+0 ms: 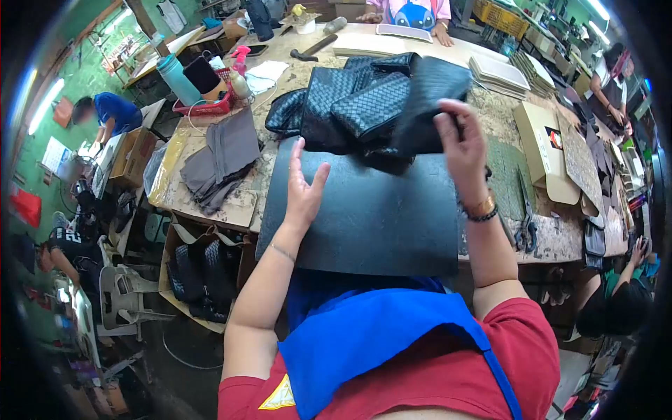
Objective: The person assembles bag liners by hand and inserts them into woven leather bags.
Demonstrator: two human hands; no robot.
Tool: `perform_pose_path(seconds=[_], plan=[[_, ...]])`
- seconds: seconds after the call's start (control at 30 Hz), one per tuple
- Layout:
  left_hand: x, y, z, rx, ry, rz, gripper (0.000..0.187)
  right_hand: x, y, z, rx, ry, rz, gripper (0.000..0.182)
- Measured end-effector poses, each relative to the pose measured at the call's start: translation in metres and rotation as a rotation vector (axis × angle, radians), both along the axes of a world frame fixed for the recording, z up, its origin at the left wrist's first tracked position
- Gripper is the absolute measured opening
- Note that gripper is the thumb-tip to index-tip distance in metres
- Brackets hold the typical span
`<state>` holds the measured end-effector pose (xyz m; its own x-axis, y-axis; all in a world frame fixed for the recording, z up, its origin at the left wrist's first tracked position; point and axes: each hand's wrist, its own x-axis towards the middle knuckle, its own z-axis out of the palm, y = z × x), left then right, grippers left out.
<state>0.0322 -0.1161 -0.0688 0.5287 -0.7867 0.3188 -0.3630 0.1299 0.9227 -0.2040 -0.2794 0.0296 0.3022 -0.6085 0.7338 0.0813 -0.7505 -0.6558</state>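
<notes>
My right hand grips the edge of a dark leather piece, which is blurred by motion above the right end of a pile. My left hand is empty with its fingers apart, just below the pile's left part. The pile of black woven leather pouches lies at the far edge of a black mat. The lower part of the pile is dark and blurred, so its pieces are hard to tell apart.
Grey fabric pieces lie left of the mat, near a red basket with a teal bottle. A hammer lies beyond the pile. Scissors and an open cardboard box are on the right. A person is across the table.
</notes>
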Motion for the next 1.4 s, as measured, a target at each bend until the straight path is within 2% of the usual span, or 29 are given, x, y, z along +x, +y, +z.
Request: perform_pose_path(seconds=[0.07, 0.1, 0.13, 0.2, 0.23, 0.3, 0.33, 0.4, 0.47, 0.53, 0.57, 0.6, 0.63, 0.67, 0.7, 0.83, 0.93, 0.97, 1.0, 1.03, 1.07, 1.1, 1.2, 1.23, 1.33, 1.37, 1.4], plan=[[-0.022, 0.024, 0.021, -0.090, 0.669, -0.276, 0.094, 0.018, 0.035, 0.005, -0.182, 0.137, 0.172, 0.029], [-0.025, 0.035, 0.024, -0.178, 0.845, -0.405, 0.093, 0.027, 0.055, 0.003, -0.103, 0.180, 0.298, 0.033], [-0.035, 0.041, 0.040, -0.356, 0.988, -0.454, 0.081, 0.035, 0.070, -0.001, -0.022, 0.215, 0.425, 0.038], [-0.022, 0.054, 0.017, -0.209, 1.041, -0.114, 0.055, 0.054, 0.074, -0.024, -0.116, 0.158, 0.449, 0.047], [-0.021, 0.058, 0.017, -0.291, 1.075, 0.049, 0.033, 0.058, 0.066, -0.041, -0.082, 0.237, 0.394, 0.048], [-0.006, 0.073, 0.001, -0.283, 1.043, 0.080, 0.039, 0.059, 0.036, -0.062, 0.115, 0.646, 0.228, 0.044], [0.000, 0.082, -0.008, -0.261, 1.026, 0.077, 0.044, 0.061, 0.013, -0.078, 0.214, 0.667, 0.214, 0.037], [-0.001, 0.092, -0.001, -0.227, 0.934, 0.038, 0.050, 0.065, -0.021, -0.100, 0.227, 0.478, 0.133, 0.031], [-0.003, 0.100, 0.001, -0.177, 0.916, -0.062, 0.057, 0.071, -0.052, -0.109, 0.094, 0.435, -0.014, 0.034], [0.001, 0.105, 0.003, -0.129, 0.956, -0.220, 0.067, 0.070, -0.043, -0.086, 0.132, 0.644, -0.080, 0.038], [-0.001, 0.100, 0.000, -0.180, 0.916, -0.285, 0.078, 0.075, -0.036, -0.065, 0.143, 0.743, -0.114, 0.040], [-0.002, 0.096, -0.001, -0.178, 0.905, -0.304, 0.078, 0.079, -0.015, -0.046, 0.287, 0.674, 0.075, 0.045], [-0.004, 0.094, -0.003, -0.175, 0.897, -0.319, 0.077, 0.089, -0.002, -0.051, 0.237, 0.562, 0.295, 0.047], [-0.007, 0.092, -0.005, -0.169, 0.892, -0.333, 0.077, 0.087, 0.030, -0.024, 0.567, 0.556, 0.564, 0.050], [-0.009, 0.087, -0.004, -0.151, 0.891, -0.432, 0.074, 0.088, 0.047, -0.021, 0.623, 0.516, 0.747, 0.058], [-0.009, 0.072, -0.005, 0.015, 0.957, -0.344, 0.069, 0.097, 0.063, -0.022, 0.764, 0.320, 0.938, 0.047], [-0.015, 0.064, 0.011, -0.046, 0.849, -0.188, 0.075, 0.106, 0.067, -0.027, 0.737, 0.325, 0.928, 0.040], [-0.008, 0.066, 0.006, 0.047, 0.859, -0.241, 0.088, 0.110, 0.069, -0.034, 0.695, 0.321, 0.870, 0.039], [-0.018, 0.061, 0.018, -0.048, 0.670, -0.157, 0.086, 0.110, 0.072, -0.034, 0.654, 0.309, 0.800, 0.038], [-0.019, 0.056, 0.018, -0.056, 0.373, -0.063, 0.098, 0.111, 0.075, -0.033, 0.354, 0.388, 0.545, 0.041], [-0.018, 0.052, 0.016, -0.073, 0.076, 0.041, 0.113, 0.104, 0.077, -0.028, 0.382, 0.461, 0.507, 0.039], [-0.009, 0.052, 0.012, -0.044, -0.094, 0.095, 0.113, 0.101, 0.082, -0.020, 0.314, 0.451, 0.494, 0.038], [-0.021, 0.059, 0.062, 0.009, -0.209, 0.125, 0.104, 0.097, 0.090, -0.009, 0.109, 0.410, 0.480, 0.036], [-0.017, 0.061, 0.064, 0.001, -0.307, 0.151, 0.091, 0.096, 0.092, -0.007, 0.042, 0.392, 0.476, 0.036], [-0.012, 0.062, 0.078, -0.043, 0.145, -0.094, 0.070, 0.097, 0.089, -0.002, 0.112, 0.490, 0.538, 0.036], [0.002, 0.064, 0.069, 0.040, 0.049, -0.068, 0.060, 0.096, 0.086, -0.001, 0.149, 0.590, 0.560, 0.033], [0.002, 0.063, 0.068, 0.062, 0.070, -0.064, 0.058, 0.099, 0.082, -0.004, 0.074, 0.563, 0.535, 0.033]])
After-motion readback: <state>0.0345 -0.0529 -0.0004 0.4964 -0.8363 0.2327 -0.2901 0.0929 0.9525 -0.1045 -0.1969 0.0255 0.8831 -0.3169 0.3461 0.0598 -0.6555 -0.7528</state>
